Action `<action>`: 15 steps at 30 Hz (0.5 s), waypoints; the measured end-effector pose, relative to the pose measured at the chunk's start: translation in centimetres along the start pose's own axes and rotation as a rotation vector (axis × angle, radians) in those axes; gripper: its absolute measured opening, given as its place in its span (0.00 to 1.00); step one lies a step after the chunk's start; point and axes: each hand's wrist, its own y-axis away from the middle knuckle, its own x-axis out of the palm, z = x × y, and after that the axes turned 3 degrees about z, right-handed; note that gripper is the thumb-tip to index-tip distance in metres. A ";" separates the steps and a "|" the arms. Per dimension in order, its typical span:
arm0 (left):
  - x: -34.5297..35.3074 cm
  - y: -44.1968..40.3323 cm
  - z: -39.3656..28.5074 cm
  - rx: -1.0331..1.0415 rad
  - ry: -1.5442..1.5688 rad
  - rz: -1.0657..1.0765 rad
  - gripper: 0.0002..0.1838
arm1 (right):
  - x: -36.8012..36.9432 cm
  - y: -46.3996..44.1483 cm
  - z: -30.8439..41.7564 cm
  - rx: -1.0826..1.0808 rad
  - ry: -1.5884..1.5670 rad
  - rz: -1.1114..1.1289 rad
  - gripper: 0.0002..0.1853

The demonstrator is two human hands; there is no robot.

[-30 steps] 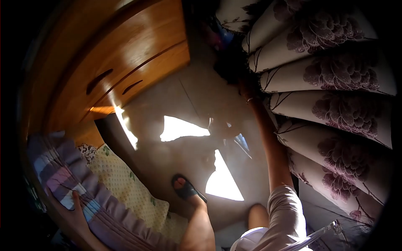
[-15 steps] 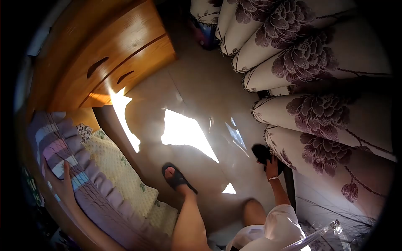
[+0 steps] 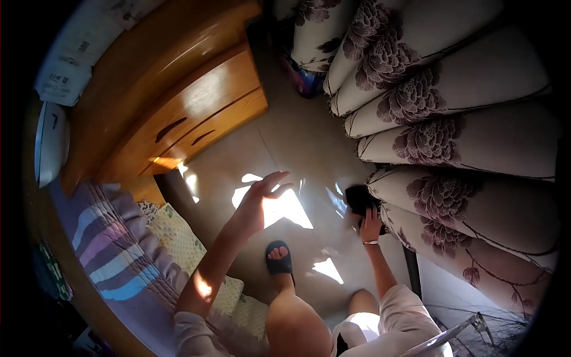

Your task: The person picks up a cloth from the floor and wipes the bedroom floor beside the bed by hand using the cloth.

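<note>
My left hand hangs in the air over the sunlit floor, its fingers bent and apart, holding nothing. My right hand is closed on a dark, shoe-like thing beside the bottom of the flowered curtain. That thing is black and in shadow; its exact kind cannot be made out, and the fingers cover part of it. A black slide sandal is on one of my feet, on the floor below my left hand.
A wooden cabinet with two drawer handles stands at the upper left. Along the left lies a bed with a ruffled purple striped cover and a pale yellow quilted pad. Patches of sunlight fall on the tiled floor.
My left hand has lifted off the bed cover and moved right, over the floor. My right hand and the black thing have shifted slightly up and left as the view turned.
</note>
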 end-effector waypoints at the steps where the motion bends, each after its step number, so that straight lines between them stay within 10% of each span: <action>1: 1.3 -4.3 2.5 0.153 -0.560 0.081 0.23 | 0.6 -2.5 2.3 -0.255 0.186 -0.250 0.23; 15: 5.6 -24.5 15.1 0.167 -0.766 -0.220 0.34 | 4.6 -10.0 10.8 -0.100 0.296 0.081 0.39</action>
